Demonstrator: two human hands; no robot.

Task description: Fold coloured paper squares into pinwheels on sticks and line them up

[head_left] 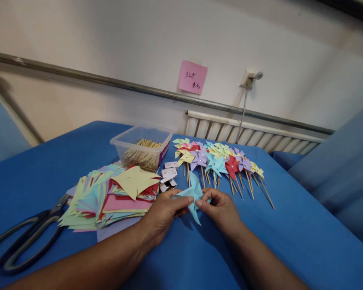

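Observation:
A light blue paper pinwheel (195, 186) is held up between my two hands, above the blue table cover. My left hand (169, 207) pinches its left side, thumb pressed near the centre. On the other side, the fingers of my right hand (219, 207) are closed on the pinwheel's right blade, close to the middle. The thumbs hide part of the centre, and I cannot make out whether a pin is there. Just beyond my left hand stand small white boxes (169, 173), the nearest one opened with dark bits inside.
Cut coloured paper (124, 203) lies piled at left, beside large dark-handled scissors (33, 233). Behind it stands a clear plastic bin (133, 149) of thin wooden sticks (145, 153). Finished pinwheels on sticks (216, 163) lie at the back right, before a radiator (260, 143).

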